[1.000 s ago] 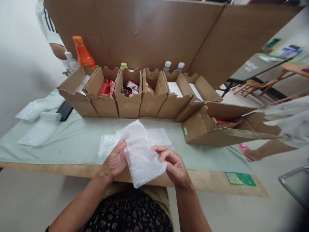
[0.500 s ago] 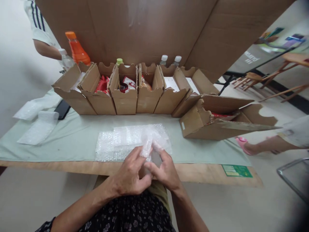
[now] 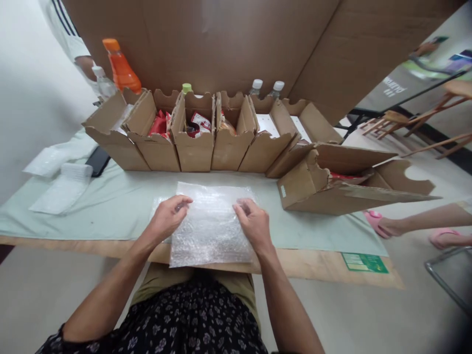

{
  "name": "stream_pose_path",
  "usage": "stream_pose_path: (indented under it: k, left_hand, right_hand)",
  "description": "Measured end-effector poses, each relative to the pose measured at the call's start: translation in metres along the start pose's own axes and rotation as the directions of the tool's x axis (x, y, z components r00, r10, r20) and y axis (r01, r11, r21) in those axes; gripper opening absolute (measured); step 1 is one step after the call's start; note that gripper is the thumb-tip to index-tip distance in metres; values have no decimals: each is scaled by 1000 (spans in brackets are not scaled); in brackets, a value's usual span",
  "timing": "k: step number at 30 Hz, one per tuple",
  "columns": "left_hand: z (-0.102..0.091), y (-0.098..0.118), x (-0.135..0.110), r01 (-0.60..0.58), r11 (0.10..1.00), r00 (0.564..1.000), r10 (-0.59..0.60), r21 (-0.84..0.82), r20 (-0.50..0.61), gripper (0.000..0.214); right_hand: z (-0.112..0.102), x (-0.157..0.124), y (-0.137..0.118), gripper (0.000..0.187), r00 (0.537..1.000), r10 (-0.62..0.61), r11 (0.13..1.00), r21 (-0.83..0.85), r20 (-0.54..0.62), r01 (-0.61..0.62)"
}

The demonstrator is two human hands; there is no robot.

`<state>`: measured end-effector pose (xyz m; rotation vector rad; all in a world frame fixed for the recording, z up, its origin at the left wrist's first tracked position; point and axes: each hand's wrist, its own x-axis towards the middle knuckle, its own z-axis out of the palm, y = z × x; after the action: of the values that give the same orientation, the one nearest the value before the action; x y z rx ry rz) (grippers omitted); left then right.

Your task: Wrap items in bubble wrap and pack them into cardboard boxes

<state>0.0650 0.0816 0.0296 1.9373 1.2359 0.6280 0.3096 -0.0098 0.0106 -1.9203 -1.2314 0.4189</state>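
Note:
A clear sheet of bubble wrap [image 3: 212,231] is spread out between my hands, its near edge hanging slightly past the table's front edge. My left hand [image 3: 170,215] pinches its left side near the upper corner. On the opposite side my right hand [image 3: 253,221] has thumb and fingers closed on the right edge. More bubble wrap lies flat underneath, mostly hidden by the held sheet.
A row of cardboard boxes [image 3: 193,153] holding packets stands behind. Another cardboard box [image 3: 306,194] sits at the right. Folded bubble wrap [image 3: 62,189] and a black phone [image 3: 98,161] lie left. Bottles, including an orange one [image 3: 123,71], stand at the back. People are nearby.
My hands have moved apart, left hand to the left and right hand slightly right. The bubble wrap, bunched between my fingers before, is now spread flat between them.

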Motion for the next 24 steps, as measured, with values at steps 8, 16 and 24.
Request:
stream_pose_path:
  k: [8,16,24]
  left_hand:
    - [28,-14,-7,-246,807,916,374,537,-143,45]
    - [82,-19,-1,-532,663,841,489,527,232,78]
    - [99,-42,6,-583,573,770,616,576,165,91]
  right_hand:
    - [6,1,44,41,924,-349,841,-486,-156,235]
    - [-75,75,-29,21,766,-626,736,-431,-143,521]
    - [-76,229,-148,27,787,-329,653,-476,522,589]
